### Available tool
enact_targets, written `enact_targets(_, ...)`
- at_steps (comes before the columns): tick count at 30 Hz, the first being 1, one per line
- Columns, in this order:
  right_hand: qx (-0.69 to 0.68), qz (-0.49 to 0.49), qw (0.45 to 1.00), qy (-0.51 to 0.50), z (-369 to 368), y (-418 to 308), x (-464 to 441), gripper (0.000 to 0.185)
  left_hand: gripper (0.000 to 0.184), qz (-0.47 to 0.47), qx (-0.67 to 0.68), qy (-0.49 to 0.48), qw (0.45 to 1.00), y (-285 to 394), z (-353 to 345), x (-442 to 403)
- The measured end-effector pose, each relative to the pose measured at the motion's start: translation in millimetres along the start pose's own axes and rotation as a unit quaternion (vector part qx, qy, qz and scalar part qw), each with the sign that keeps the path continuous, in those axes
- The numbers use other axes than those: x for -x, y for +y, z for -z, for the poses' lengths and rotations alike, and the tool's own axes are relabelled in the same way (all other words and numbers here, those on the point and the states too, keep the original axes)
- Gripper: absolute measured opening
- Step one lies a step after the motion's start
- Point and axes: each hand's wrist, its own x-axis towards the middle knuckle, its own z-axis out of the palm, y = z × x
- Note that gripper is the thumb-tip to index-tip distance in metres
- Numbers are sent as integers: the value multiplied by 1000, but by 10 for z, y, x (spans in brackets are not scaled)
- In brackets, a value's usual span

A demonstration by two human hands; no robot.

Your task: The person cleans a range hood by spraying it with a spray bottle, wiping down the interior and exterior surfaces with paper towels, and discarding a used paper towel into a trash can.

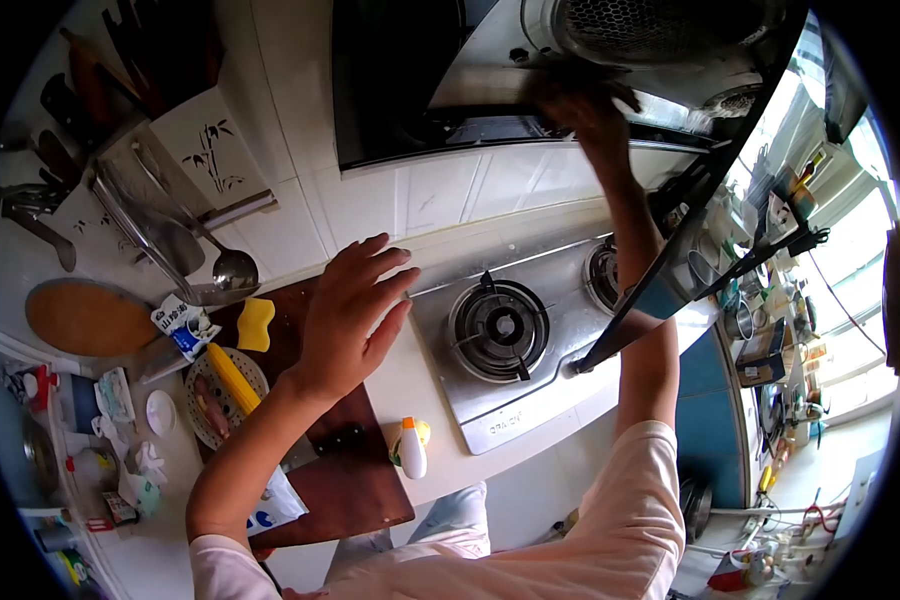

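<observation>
My left hand hovers over the counter between the wooden board and the gas stove, fingers spread and holding nothing. My right hand reaches up to the underside of the black range hood, at its lower inner edge. Its fingers are dark and blurred, so whether they hold anything is hidden. On the counter by the stove's front left corner stands a white spray bottle with an orange top. A yellow sponge lies on the dark red wooden board.
A slanted dark hood panel juts out above the stove's right side. Ladles and knives hang on the left wall. A colander holds a yellow vegetable. A black-handled item lies on the board. Cluttered shelves stand to the right.
</observation>
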Motion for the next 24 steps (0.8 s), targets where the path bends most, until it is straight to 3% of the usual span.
enact_targets(3,-205,-102,970,80,-1,700,308,18,34,-5,12,-3,1000,99,-98,-24)
enact_targets(4,-142,-7,985,102,94,882,352,20,34,-6,14,-4,1000,120,-105,-21)
enact_targets(6,71,-46,974,211,276,1016,348,25,34,-4,4,-9,1000,136,-78,-4)
enact_targets(9,269,-70,937,210,301,1127,233,20,35,5,-18,-12,1000,81,-2,48)
enact_targets(12,229,-161,944,178,60,782,276,17,35,19,-19,-10,1000,9,48,159)
enact_targets(13,157,11,967,199,67,547,220,12,35,22,-17,-6,1000,-19,53,175)
enact_targets(15,94,-67,975,189,-33,26,143,9,35,22,-19,-7,1000,-44,41,182)
enact_targets(17,103,54,975,189,-92,-174,16,7,35,21,-9,-6,1000,-41,-22,163)
enact_targets(19,137,45,973,178,-305,-373,-21,12,35,19,6,-1,1000,-25,-108,114)
enact_targets(21,-64,-11,977,201,-391,-686,-72,14,35,34,35,4,999,-24,-189,34)
enact_targets(22,-344,-130,924,101,-307,-752,-46,13,35,41,47,7,998,-31,-222,-18)
enact_targets(24,-480,-113,862,120,-253,-927,-14,15,35,88,109,50,989,-52,-281,-113)
